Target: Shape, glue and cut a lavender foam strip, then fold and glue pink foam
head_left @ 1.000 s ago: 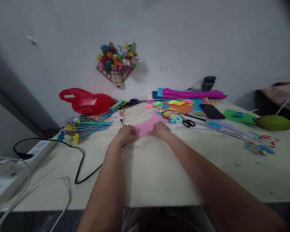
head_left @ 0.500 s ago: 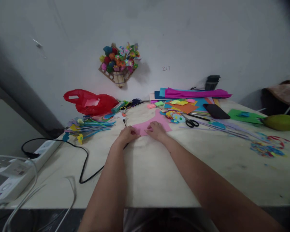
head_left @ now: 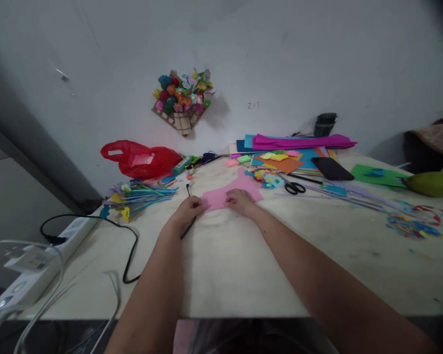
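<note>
A pink craft sheet [head_left: 217, 196] lies on the table in front of me, with a narrower part reaching up toward the back. At its left edge is my left hand [head_left: 189, 210], closed, thumb and fingers drawn together on the border of the sheet. My right hand [head_left: 242, 202] rests over the sheet's middle with its fingers curled inward; whatever is between those fingertips is hidden. A black cable [head_left: 135, 244] runs beneath my left wrist. Just right of the sheet are black-handled scissors [head_left: 294, 188] and a cluster of paper flowers [head_left: 268, 178].
On the left are a red plastic bag [head_left: 140, 160], flower stems [head_left: 143, 195] and a white power strip [head_left: 68, 241]. Coloured sheets [head_left: 302, 142], a black phone [head_left: 332, 168] and small scraps [head_left: 413, 227] lie to the right. A flower basket [head_left: 182, 101] hangs on the wall.
My left hand has slid a little left, from over the sheet to its edge. The right hand stays nearly where it was on the sheet. The view has shifted slightly.
</note>
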Available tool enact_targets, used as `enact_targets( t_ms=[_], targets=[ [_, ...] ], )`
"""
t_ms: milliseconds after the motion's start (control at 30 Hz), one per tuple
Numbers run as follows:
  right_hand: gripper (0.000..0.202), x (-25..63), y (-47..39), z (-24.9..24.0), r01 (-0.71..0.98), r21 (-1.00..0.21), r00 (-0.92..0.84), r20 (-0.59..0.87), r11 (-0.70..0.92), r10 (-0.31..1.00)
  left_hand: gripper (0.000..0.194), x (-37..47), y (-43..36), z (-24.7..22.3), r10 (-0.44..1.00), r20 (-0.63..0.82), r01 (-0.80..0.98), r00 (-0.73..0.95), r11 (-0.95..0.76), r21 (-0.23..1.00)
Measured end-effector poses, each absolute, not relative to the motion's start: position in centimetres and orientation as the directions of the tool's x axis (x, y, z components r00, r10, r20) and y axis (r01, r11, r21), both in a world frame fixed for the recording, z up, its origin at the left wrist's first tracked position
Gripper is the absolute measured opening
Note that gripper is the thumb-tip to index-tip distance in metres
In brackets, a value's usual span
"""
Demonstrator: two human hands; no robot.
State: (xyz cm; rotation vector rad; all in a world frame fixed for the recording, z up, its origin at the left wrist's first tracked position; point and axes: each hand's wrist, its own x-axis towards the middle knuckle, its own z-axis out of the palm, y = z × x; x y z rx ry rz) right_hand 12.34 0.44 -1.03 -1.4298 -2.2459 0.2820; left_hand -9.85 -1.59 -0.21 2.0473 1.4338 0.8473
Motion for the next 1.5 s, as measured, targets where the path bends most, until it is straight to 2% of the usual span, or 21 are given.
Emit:
enact_targets(
  t_ms=[167, 367, 500, 800, 1067, 1500],
  targets=[
    [0.014, 12.2, 0.3, -1.1, 0.801, -0.399, -0.359, 0.277, 0.446, 0.891, 0.039, -9.7, -2.2, -0.6, 0.970, 0.173, 0.620, 0.173, -0.243, 0.746],
    [0.012, 11.7, 0.0, -1.0, 0.759, -0.386, -0.409, 0.343, 0.524, 0.846, 0.032, -9.7, -1.9, -0.7, 0.949, 0.238, 0.625, 0.207, -0.315, 0.714],
    [0.010, 11.3, 0.4, -1.5, 0.731, -0.382, -0.460, 0.337, 0.566, 0.821, 0.027, -9.7, -1.8, -0.6, 0.935, 0.252, 0.633, 0.248, -0.354, 0.689],
    [0.014, 11.2, 0.4, -1.3, 0.752, -0.331, -0.467, 0.342, 0.570, 0.815, 0.028, -9.5, -2.1, -0.3, 0.951, 0.216, 0.615, 0.221, -0.308, 0.726],
    [0.017, 11.0, 0.9, -1.6, 0.763, -0.349, -0.454, 0.308, 0.543, 0.836, 0.029, -9.7, -1.9, -0.5, 0.960, 0.178, 0.596, 0.216, -0.273, 0.755],
    [0.018, 10.7, 0.6, -1.1, 0.786, -0.347, -0.426, 0.295, 0.512, 0.855, 0.027, -9.8, -1.7, -0.8, 0.955, 0.195, 0.651, 0.225, -0.296, 0.698]
  ],
)
